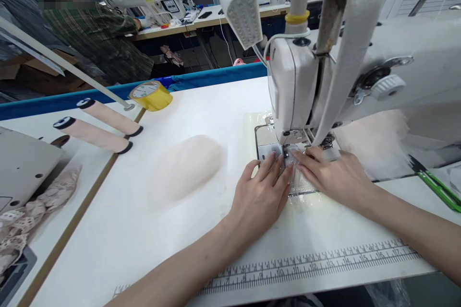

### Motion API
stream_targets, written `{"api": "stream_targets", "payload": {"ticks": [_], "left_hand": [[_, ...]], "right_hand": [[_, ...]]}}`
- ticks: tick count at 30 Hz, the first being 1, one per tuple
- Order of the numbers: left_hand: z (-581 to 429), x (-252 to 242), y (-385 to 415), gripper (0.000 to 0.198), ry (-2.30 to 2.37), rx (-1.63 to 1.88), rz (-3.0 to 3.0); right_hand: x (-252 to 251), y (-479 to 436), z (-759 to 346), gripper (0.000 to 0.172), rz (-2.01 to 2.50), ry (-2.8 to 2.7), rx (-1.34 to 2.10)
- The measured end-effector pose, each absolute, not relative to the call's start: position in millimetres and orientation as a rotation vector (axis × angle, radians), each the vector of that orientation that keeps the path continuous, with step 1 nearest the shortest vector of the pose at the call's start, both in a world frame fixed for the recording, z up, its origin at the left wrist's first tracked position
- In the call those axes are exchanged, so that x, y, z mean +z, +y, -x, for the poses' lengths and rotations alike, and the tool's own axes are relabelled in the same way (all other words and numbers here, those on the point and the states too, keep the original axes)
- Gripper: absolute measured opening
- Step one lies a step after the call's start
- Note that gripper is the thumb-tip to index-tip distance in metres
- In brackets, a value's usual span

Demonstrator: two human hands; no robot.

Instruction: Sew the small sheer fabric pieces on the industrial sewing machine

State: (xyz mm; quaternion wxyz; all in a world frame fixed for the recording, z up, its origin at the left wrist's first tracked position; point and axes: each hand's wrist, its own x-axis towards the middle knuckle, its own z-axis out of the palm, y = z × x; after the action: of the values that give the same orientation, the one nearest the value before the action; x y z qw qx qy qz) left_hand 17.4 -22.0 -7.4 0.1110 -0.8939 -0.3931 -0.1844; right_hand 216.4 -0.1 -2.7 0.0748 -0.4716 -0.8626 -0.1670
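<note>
A white sewing machine [293, 81] stands over the table, its presser foot low above the metal needle plate [268, 151]. My left hand [261, 187] lies flat beside the foot, fingers stretched out and slightly apart over the plate. On the other side, my right hand [329, 172] has its fingers drawn together close to the needle. Between the hands a thin, see-through piece of material [297, 180] shows faintly; its kind and edges are hard to make out. A sheer pale piece of fabric [192, 165] lies on the table left of my hands.
Two thread spools [95, 134] and a yellow tape roll [151, 96] lie at the left back. Green-handled snips [437, 187] and a pale sheer pile [374, 141] are at the right. Lace trim [39, 211] sits at far left. Beyond, a person [97, 38] works at another machine.
</note>
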Motion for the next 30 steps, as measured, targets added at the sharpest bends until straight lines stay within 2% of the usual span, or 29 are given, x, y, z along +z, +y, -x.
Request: {"api": "stream_targets", "payload": {"ticks": [6, 10, 14, 18, 20, 25, 30], "left_hand": [[-17, -7, -20, 0.033, -1.169, -0.531, 2.629], [-16, -7, -20, 0.035, -1.152, -0.548, 2.629], [-13, -2, -17, 0.036, -1.117, -0.635, 2.777], [-12, 6, -13, 0.051, -1.187, -0.55, 2.974], [-13, 9, -10, 0.054, -1.22, -0.498, 3.013], [-21, 11, 0, 0.022, -1.34, -0.598, 2.989], [-25, 16, 6, 0.022, -1.589, -0.876, 3.072]], "right_hand": [[-2, 4, -217, 0.039, 1.47, -2.582, -0.439], [7, 0, -222, 0.033, 1.338, -2.571, -0.35], [17, -9, -227, 0.036, 1.22, -2.631, 0.037], [17, -11, -228, 0.016, 1.228, -2.644, 0.341], [17, -9, -229, 0.019, 1.232, -2.591, 0.422], [21, -6, -229, 0.02, 1.325, -2.389, 0.588], [21, -5, -225, 0.031, 1.392, -2.316, 0.575]]}}
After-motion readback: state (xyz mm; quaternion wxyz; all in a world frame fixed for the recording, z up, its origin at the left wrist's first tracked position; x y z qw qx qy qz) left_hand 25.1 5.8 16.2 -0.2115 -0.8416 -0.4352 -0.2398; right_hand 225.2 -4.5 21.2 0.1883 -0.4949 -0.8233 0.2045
